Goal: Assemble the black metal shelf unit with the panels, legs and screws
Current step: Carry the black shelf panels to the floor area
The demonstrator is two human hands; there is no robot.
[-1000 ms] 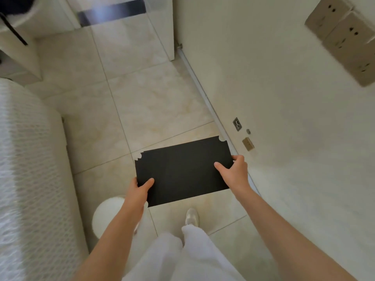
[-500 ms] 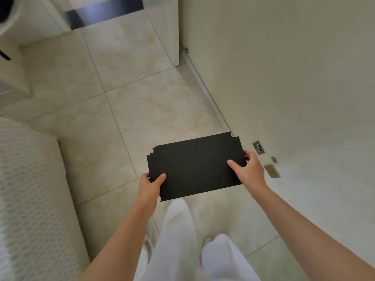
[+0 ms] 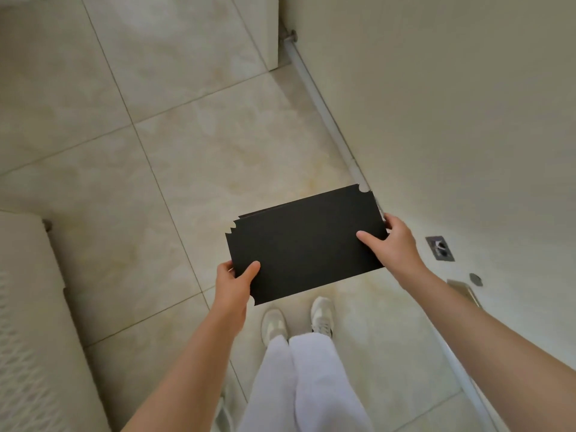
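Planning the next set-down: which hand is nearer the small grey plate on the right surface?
Right. The right hand grips the black panels' right end, just left of the grey plate. The left hand holds the opposite end, a panel length farther away.

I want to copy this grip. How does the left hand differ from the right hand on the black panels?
The left hand grips the black panels at the near left corner; the right hand grips the far right end. The left hand is nearer the person and lower in the picture; the right hand is closer to the wall. Both have the thumb on top and fingers underneath.
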